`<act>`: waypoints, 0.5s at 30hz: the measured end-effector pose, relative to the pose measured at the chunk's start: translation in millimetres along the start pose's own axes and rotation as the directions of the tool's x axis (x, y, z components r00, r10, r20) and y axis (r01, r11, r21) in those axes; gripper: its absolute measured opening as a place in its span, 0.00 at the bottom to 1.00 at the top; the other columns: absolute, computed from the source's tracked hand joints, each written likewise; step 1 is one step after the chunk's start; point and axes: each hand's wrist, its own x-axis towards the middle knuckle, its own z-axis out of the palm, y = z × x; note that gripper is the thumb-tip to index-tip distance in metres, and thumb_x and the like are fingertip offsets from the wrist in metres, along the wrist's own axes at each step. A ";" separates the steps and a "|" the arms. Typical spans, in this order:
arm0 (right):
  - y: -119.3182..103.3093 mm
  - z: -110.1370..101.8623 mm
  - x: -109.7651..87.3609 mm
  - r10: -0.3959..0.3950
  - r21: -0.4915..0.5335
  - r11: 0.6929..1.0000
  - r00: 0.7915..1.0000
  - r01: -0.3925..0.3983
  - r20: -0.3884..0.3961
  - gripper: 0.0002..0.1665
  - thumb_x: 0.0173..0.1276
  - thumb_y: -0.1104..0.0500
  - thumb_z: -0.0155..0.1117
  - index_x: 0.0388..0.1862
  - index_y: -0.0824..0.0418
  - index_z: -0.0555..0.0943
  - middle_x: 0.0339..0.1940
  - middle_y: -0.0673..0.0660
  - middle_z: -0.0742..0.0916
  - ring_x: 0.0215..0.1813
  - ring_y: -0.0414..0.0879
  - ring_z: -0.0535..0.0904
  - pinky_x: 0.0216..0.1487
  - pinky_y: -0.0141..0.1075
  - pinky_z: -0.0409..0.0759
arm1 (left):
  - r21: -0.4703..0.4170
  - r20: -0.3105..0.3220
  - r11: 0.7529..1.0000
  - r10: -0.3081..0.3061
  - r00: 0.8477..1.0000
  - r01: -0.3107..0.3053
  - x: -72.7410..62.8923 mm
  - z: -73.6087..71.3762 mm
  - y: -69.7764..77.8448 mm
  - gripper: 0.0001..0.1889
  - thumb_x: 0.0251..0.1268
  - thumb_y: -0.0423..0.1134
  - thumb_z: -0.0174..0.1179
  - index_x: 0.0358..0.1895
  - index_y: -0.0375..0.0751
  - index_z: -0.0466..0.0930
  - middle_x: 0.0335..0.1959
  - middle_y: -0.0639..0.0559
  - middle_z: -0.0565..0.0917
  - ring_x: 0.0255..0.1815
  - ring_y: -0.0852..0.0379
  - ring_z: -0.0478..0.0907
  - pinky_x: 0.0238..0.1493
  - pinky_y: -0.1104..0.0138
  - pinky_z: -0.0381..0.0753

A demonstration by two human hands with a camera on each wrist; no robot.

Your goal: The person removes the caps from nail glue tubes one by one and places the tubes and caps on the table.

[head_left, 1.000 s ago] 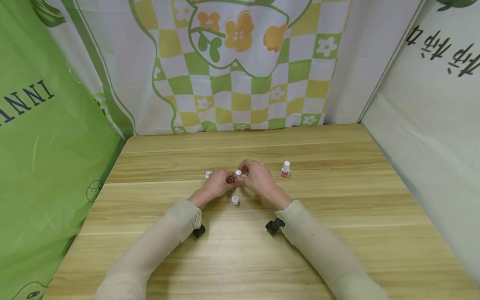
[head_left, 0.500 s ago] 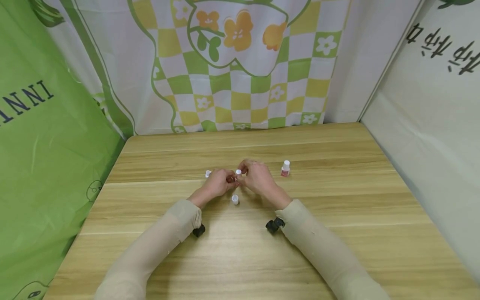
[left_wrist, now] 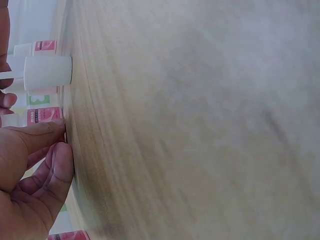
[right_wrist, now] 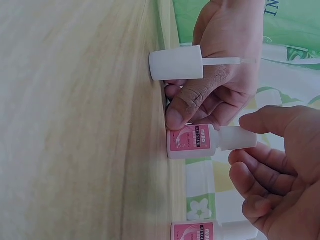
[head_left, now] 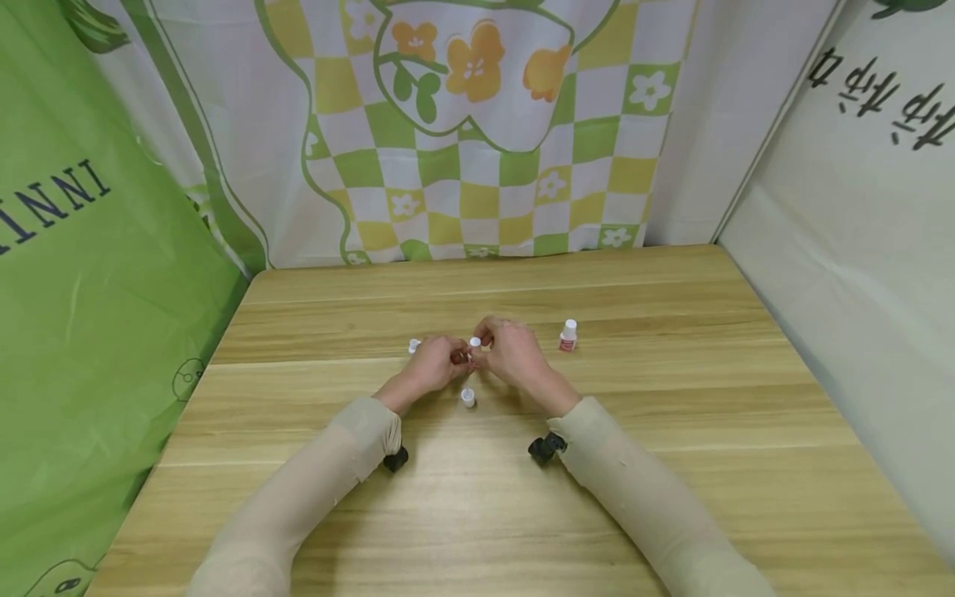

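A small nail glue bottle with a pink label stands upright on the table between both hands. My left hand pinches it low down, thumb against the label side near the base. With thumb and finger, my right hand pinches its white cap from above. Nearer to me, a loose white brush cap stands on its top, its thin brush pointing up. Another capped bottle with the same pink label stands to the right of the right hand.
Left of my left hand is another small white-topped bottle, partly hidden by that hand; its pink label shows in the left wrist view. Printed cloth hangs behind the wooden table and on both sides.
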 end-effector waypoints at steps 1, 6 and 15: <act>-0.1 0.0 0.3 0.000 0.000 1.000 1.000 0.000 0.000 0.12 0.63 0.52 0.72 0.42 0.55 0.83 0.36 0.51 0.87 0.38 0.46 0.81 0.42 0.39 0.78 | -0.001 0.002 1.000 -0.001 1.000 0.001 -0.1 -0.1 0.1 0.09 0.65 0.41 0.67 0.43 0.42 0.86 0.32 0.51 0.88 0.34 0.56 0.83 0.43 0.62 0.82; 0.1 -0.1 0.6 -0.010 0.005 1.000 1.000 0.010 -0.010 0.12 0.63 0.53 0.72 0.42 0.55 0.83 0.36 0.51 0.87 0.39 0.45 0.81 0.42 0.39 0.79 | -0.007 -0.008 1.000 0.003 1.000 -0.003 -0.7 -0.6 0.6 0.09 0.64 0.40 0.68 0.43 0.42 0.87 0.32 0.51 0.89 0.35 0.56 0.84 0.43 0.61 0.83; -1.1 -1.8 -0.3 -0.014 0.017 1.000 1.000 0.014 -0.001 0.12 0.62 0.54 0.70 0.43 0.54 0.83 0.36 0.51 0.87 0.41 0.46 0.81 0.44 0.40 0.79 | -0.043 -0.024 0.999 -0.003 1.000 0.001 -1.3 2.0 -0.4 0.06 0.63 0.40 0.69 0.38 0.42 0.87 0.31 0.51 0.88 0.34 0.56 0.83 0.42 0.63 0.83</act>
